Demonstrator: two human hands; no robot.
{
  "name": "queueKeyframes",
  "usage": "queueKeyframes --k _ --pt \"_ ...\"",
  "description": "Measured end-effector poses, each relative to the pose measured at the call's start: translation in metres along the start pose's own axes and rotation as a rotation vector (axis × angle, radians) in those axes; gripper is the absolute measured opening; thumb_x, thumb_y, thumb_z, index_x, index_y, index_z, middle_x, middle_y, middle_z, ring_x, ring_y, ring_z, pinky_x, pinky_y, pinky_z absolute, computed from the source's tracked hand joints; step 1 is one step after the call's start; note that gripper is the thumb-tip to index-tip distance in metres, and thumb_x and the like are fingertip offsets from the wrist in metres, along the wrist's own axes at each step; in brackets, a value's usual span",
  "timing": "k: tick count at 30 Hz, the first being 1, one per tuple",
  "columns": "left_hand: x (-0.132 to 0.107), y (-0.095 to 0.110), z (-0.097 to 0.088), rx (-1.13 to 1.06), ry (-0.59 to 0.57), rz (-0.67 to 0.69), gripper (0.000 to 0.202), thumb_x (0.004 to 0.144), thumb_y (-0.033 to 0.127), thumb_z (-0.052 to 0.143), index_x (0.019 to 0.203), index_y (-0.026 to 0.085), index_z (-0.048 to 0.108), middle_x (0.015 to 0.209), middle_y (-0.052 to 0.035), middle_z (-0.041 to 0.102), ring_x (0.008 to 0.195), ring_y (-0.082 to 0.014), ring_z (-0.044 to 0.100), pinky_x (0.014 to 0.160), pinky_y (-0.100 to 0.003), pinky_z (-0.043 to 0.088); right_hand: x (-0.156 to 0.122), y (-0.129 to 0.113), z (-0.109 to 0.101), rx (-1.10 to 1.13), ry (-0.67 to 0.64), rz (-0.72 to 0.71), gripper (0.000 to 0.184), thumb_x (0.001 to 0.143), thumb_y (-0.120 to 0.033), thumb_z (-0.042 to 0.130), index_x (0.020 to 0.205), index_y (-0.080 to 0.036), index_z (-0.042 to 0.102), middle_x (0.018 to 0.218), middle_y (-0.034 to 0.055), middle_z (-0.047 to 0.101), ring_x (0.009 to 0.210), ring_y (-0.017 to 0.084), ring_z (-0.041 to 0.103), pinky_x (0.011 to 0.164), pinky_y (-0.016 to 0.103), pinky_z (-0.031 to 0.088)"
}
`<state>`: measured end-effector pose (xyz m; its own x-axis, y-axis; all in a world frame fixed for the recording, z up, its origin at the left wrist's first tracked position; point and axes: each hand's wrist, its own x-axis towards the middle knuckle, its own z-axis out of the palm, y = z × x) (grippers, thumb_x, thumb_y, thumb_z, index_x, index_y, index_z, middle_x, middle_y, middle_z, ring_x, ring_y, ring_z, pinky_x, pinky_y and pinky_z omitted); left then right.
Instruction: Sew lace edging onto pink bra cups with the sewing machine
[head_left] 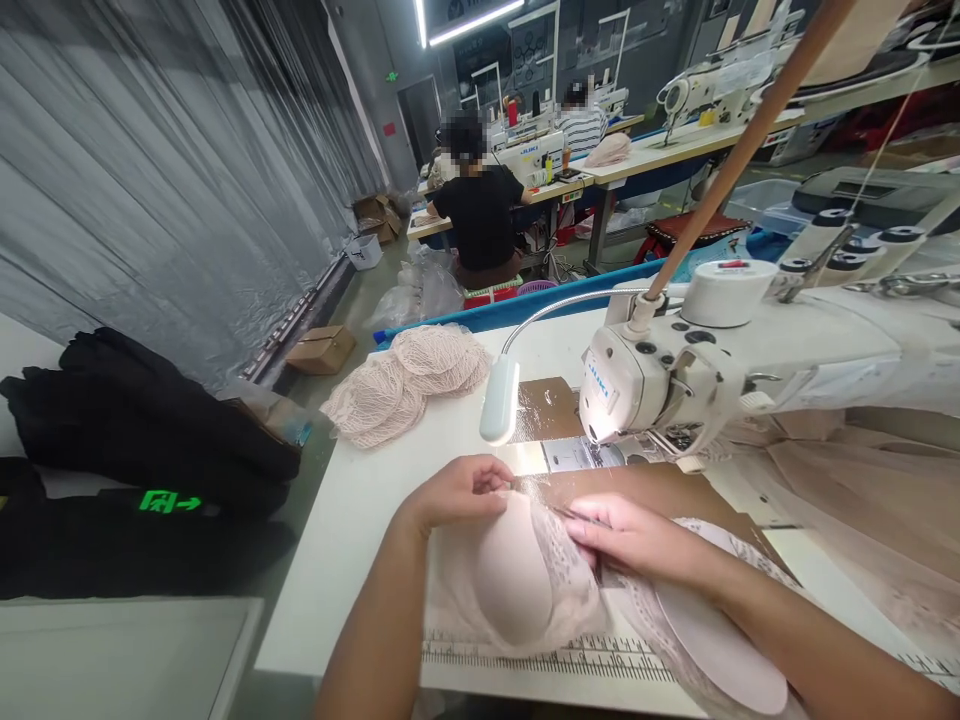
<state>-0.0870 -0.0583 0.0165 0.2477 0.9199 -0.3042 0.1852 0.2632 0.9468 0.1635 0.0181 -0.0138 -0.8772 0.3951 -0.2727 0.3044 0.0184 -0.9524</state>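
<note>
A pale pink bra with a smooth moulded cup (514, 570) and lace edging lies on the sewing table in front of me. My left hand (469, 490) pinches the cup's upper edge between thumb and fingers. At the lace on the right side, my right hand (619, 530) is closed on the edge. Something thin and dark shows by its fingertips, too small to name. The second cup (720, 625) lies under my right forearm, partly hidden by it. Just beyond my hands is the sewing machine's needle area (598, 452), lit by a small lamp (500, 400).
Stacked lace pieces (409, 380) lie on the table's far left. A printed ruler (555, 662) runs along the front edge. The white sewing machine (675, 360) fills the right side. Black fabric (150, 420) is piled at left. A person (484, 210) sits ahead at another machine.
</note>
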Motion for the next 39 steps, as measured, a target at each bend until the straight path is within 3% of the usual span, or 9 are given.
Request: queueKeyframes --k 2,4,8,12,17,23,29,34,39 --pt "0.002 0.001 0.009 -0.033 0.018 0.055 0.036 0.074 0.03 0.072 0.105 0.015 0.059 0.085 -0.0012 0.054 0.075 -0.0109 0.05 0.072 -0.023 0.038 0.003 0.0 0.003 0.059 0.119 0.052 0.041 0.088 -0.056 0.043 0.085 -0.018 0.055 0.073 0.0 0.057 0.041 0.005 0.03 0.037 0.022 0.021" --pt "0.005 0.001 0.019 -0.058 0.014 0.084 0.037 0.075 0.03 0.071 0.107 0.016 0.058 0.087 -0.0017 0.054 0.073 -0.0105 0.049 0.069 -0.023 0.038 0.005 -0.003 0.006 0.071 0.194 0.038 0.039 0.086 -0.055 0.049 0.095 -0.018 0.054 0.078 -0.0003 0.055 0.046 0.007 0.036 0.041 0.023 0.029" --pt "0.009 0.001 0.033 -0.08 0.017 0.117 0.038 0.075 0.028 0.071 0.108 0.017 0.057 0.087 -0.0012 0.054 0.073 -0.0105 0.049 0.067 -0.022 0.037 0.003 -0.01 0.011 -0.028 0.193 -0.102 0.027 0.083 -0.045 0.058 0.083 -0.018 0.056 0.073 -0.0021 0.05 0.066 0.013 0.046 0.061 0.027 0.039" --pt "0.011 0.002 0.039 -0.002 0.054 0.094 0.042 0.069 0.027 0.075 0.106 0.018 0.059 0.083 0.0011 0.053 0.071 -0.0101 0.047 0.063 -0.021 0.036 0.0 -0.015 0.012 -0.127 0.278 -0.177 0.024 0.085 -0.04 0.054 0.072 -0.019 0.052 0.068 -0.0027 0.047 0.066 0.014 0.043 0.06 0.027 0.037" --pt "0.015 -0.001 0.046 0.084 0.103 0.05 0.029 0.067 0.03 0.076 0.089 0.017 0.064 0.086 -0.0009 0.059 0.079 -0.0142 0.052 0.07 -0.022 0.039 -0.002 -0.016 0.011 -0.179 0.322 -0.254 0.02 0.087 -0.034 0.052 0.075 -0.019 0.057 0.071 -0.0006 0.054 0.069 0.017 0.05 0.064 0.029 0.041" --pt "0.017 -0.002 0.05 -0.085 0.077 -0.044 0.031 0.066 0.037 0.077 0.081 0.012 0.067 0.074 -0.0018 0.06 0.067 -0.0134 0.053 0.062 -0.023 0.04 -0.001 -0.007 0.01 -0.062 0.397 -0.301 0.02 0.088 -0.037 0.053 0.097 -0.02 0.061 0.096 0.0047 0.065 0.091 0.022 0.06 0.083 0.034 0.047" --pt "0.016 0.001 0.053 -0.169 0.099 0.007 0.033 0.068 0.039 0.076 0.085 0.01 0.073 0.077 -0.0064 0.067 0.07 -0.0153 0.057 0.067 -0.026 0.044 -0.006 0.0 0.0 0.046 0.296 -0.21 0.043 0.093 -0.052 0.038 0.113 -0.018 0.055 0.078 0.0028 0.059 0.06 0.015 0.054 0.06 0.03 0.049" --pt "0.016 0.0 0.054 -0.217 0.144 0.014 0.033 0.067 0.039 0.077 0.083 0.01 0.074 0.071 -0.0056 0.066 0.064 -0.0138 0.054 0.061 -0.025 0.042 -0.008 -0.005 -0.005 -0.067 0.278 -0.19 0.037 0.085 -0.047 0.055 0.104 -0.017 0.063 0.085 0.0055 0.061 0.078 0.02 0.058 0.071 0.032 0.048" --pt "0.018 -0.001 0.056 -0.219 0.116 0.023 0.034 0.066 0.04 0.078 0.081 0.009 0.074 0.066 -0.0038 0.062 0.062 -0.0127 0.051 0.06 -0.024 0.038 -0.006 -0.013 0.004 -0.037 0.285 -0.211 0.03 0.082 -0.045 0.059 0.095 -0.018 0.062 0.076 0.0018 0.057 0.069 0.017 0.055 0.063 0.03 0.047"
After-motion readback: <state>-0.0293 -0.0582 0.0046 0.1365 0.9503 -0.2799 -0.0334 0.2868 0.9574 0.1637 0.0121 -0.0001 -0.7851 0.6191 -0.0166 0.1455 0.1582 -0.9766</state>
